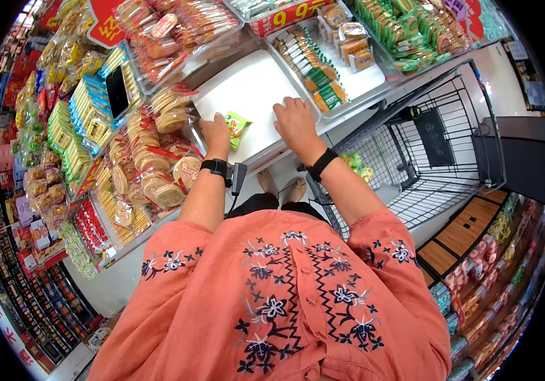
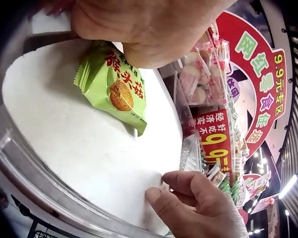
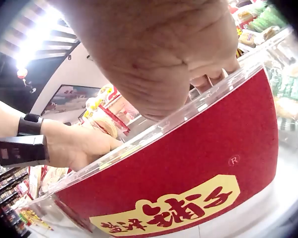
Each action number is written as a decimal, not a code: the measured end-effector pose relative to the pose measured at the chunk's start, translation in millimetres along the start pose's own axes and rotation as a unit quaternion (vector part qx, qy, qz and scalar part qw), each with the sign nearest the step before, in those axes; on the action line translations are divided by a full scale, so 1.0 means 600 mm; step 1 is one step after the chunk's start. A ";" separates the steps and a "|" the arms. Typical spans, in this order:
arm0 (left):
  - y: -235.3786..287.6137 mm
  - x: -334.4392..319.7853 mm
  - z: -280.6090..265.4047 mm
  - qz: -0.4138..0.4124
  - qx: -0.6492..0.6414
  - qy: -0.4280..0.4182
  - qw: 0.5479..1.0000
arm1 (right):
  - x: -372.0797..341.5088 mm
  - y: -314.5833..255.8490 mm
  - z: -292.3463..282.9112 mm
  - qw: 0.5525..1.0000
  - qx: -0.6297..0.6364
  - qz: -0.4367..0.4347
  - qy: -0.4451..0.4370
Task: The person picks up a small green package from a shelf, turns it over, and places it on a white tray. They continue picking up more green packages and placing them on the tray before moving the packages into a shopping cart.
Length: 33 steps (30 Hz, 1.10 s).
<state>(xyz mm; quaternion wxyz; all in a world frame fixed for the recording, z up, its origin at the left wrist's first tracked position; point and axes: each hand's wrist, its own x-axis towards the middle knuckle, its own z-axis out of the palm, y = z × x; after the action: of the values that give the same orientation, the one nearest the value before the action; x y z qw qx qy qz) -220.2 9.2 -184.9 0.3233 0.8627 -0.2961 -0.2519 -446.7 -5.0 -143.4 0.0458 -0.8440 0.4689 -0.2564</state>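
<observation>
Two hands over one green biscuit packet

A dark smartphone [image 1: 118, 93] lies on wrapped snacks, left of the white-lined bin [image 1: 247, 79]. The left hand [image 1: 215, 134] is just beside the green biscuit packet [image 1: 237, 129] lying in that bin; whether its grip is closed, I cannot tell. The right hand [image 1: 299, 129] rests on the liner, thumb and forefinger apart. Farther right stands a shopping cart [image 1: 436, 136].

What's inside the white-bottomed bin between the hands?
One green snack packet is visible in the bin, lying on the white bottom beside the left hand. Can't see what's under the packet, or the patches covered by the left hand and right hand.
</observation>
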 end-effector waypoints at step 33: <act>-0.009 0.005 0.007 0.018 0.048 -0.011 0.999 | 0.026 0.002 0.050 0.988 -0.028 0.043 -0.146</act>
<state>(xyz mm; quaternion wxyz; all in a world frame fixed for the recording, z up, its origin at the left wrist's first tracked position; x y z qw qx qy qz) -219.0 8.8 -192.1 0.2827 0.8689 -0.3270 -0.2410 -426.8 -23.2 -163.7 0.1015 -0.8523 0.5000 -0.1153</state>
